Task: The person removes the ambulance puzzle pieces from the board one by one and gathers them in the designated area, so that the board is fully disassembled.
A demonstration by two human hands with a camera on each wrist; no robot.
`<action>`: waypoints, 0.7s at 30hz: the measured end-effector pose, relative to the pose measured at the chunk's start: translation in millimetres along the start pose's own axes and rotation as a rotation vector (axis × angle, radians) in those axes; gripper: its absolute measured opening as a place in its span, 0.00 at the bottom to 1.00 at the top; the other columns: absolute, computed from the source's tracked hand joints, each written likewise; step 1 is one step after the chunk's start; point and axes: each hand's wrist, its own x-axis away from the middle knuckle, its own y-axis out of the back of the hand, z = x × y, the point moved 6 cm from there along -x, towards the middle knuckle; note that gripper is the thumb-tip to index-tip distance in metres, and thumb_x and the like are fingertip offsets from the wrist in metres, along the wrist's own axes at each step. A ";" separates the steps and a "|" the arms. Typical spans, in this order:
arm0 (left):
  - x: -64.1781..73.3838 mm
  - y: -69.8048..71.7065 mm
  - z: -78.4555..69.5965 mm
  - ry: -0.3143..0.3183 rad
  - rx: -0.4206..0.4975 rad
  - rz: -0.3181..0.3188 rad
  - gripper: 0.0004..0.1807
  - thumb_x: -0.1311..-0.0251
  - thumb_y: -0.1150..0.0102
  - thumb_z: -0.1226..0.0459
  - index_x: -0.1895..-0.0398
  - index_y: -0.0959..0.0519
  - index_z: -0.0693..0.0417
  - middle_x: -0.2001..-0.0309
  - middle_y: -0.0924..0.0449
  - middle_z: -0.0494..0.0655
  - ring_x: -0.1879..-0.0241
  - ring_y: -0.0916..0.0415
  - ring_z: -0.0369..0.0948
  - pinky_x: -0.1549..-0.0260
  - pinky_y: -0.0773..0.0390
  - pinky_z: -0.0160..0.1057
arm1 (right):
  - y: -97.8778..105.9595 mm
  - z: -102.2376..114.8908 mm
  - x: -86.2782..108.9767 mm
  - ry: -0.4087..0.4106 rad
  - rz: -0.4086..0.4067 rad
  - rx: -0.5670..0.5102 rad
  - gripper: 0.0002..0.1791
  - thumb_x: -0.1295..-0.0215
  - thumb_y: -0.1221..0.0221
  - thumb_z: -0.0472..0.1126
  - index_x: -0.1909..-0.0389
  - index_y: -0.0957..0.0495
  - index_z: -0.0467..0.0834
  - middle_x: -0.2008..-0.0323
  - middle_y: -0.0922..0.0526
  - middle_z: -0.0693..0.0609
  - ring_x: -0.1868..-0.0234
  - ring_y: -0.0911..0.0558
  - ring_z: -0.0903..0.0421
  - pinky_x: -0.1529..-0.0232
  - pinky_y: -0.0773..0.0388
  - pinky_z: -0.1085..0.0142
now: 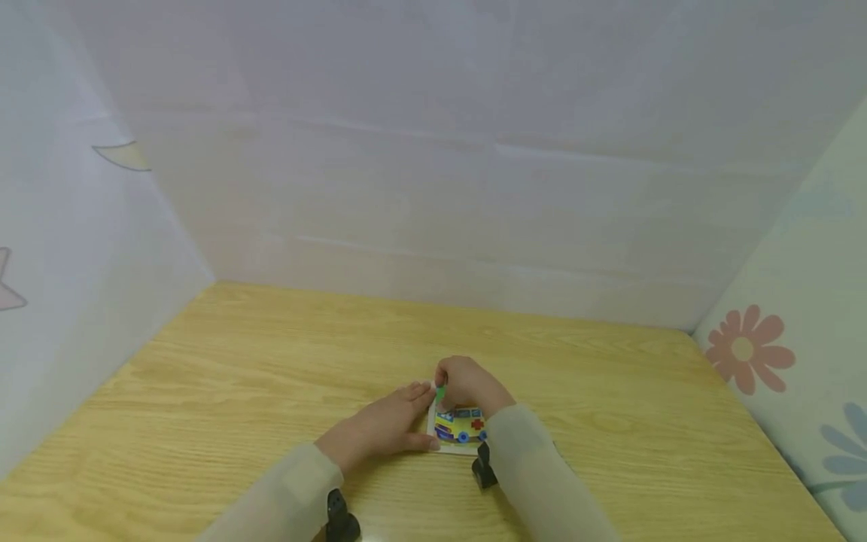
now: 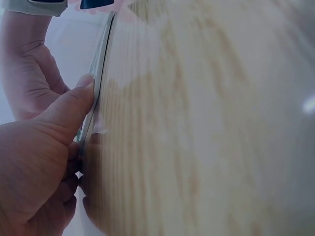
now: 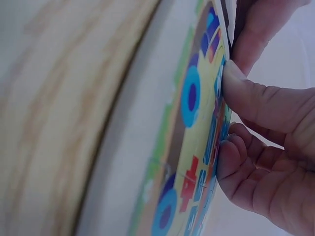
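Observation:
A small jigsaw board with a white border and a yellow ambulance picture lies on the table. Thin cut lines cross the picture. My left hand rests along its left side with fingers extended; the thumb lies on the lower left corner, and in the left wrist view that thumb presses against the board's edge. Over the upper left of the picture, my right hand pinches a green puzzle piece between thumb and fingers. The hand hides the board's upper right part.
The wood-grain table extends around the board on all sides. A pale cloth wall rises behind it, with side walls bearing a moon and a red flower. Black wrist cameras sit below both sleeves.

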 end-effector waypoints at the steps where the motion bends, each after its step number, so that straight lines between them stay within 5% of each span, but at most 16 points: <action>1: -0.3 -0.1 0.2 0.003 -0.001 0.002 0.46 0.44 0.46 0.41 0.31 0.44 0.64 0.30 0.47 0.58 0.31 0.49 0.52 0.34 0.43 0.49 | 0.2 -0.2 0.3 0.001 -0.001 -0.006 0.14 0.54 0.29 0.35 0.71 0.27 0.44 0.73 0.26 0.53 0.70 0.29 0.55 0.67 0.29 0.65; 21: -1.6 -3.0 1.9 0.019 0.029 -0.003 0.46 0.44 0.44 0.42 0.32 0.43 0.64 0.30 0.46 0.59 0.31 0.49 0.53 0.34 0.43 0.50 | -4.4 -8.4 8.4 0.030 -0.099 -0.139 0.19 0.54 0.30 0.34 0.63 0.28 0.42 0.68 0.26 0.51 0.67 0.29 0.55 0.62 0.26 0.61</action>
